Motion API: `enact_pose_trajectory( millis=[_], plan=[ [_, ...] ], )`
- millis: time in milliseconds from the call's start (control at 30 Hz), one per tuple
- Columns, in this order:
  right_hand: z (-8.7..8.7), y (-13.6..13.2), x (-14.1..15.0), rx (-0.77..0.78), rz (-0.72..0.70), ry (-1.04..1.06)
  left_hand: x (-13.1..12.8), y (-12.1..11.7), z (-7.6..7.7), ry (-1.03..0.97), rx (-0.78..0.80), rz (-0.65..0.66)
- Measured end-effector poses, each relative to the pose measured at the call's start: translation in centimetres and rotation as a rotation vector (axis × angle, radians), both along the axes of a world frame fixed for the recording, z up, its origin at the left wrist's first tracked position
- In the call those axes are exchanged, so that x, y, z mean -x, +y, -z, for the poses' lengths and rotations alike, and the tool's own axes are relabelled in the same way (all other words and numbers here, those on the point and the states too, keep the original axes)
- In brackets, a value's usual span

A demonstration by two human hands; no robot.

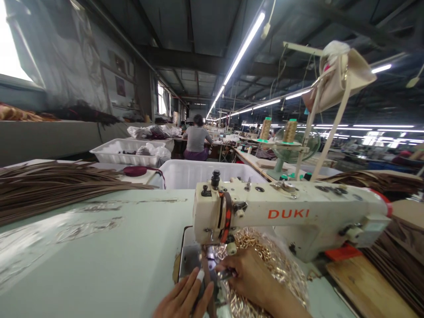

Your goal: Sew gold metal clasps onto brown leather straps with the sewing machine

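Two hands at the sewing machine (288, 216): left hand (183, 296) flat on a strap (206, 278), right hand (247, 276) pinching a fitting (225, 274).

Bare hands below the DUKI sewing machine (285, 216): the left hand (182, 296) carries a white wrap (200, 275) on one fingertip, cloth or tape too small to tell, while the right hand (248, 278) is bare along the forearm (285, 307).

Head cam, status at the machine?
Left hand on brown strap at the DUKI sewing machine needle; right hand just beside it; clear bag of gold chain under right hand.
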State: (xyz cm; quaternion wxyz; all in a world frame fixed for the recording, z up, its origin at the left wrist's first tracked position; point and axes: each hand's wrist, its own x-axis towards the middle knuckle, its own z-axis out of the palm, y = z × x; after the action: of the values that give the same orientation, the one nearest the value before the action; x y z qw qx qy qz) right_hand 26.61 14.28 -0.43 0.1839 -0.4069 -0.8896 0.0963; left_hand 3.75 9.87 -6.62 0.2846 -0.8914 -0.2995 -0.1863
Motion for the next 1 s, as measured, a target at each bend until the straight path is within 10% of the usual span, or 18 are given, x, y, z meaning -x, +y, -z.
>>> enact_pose_trajectory(
  millis=[333,633,1000],
  plan=[
    [-0.2,-0.1,-0.2,0.001,-0.006,-0.011,-0.3,-1.1,-0.4,-0.010,0.213,-0.027],
    [-0.6,-0.3,-0.2,0.050,-0.007,-0.029,-0.8,-2.5,-4.7,0.070,0.295,-0.079],
    [0.4,0.1,-0.4,-0.016,-0.009,-0.033,-0.8,-1.8,-2.0,0.031,0.354,-0.067]
  ],
)
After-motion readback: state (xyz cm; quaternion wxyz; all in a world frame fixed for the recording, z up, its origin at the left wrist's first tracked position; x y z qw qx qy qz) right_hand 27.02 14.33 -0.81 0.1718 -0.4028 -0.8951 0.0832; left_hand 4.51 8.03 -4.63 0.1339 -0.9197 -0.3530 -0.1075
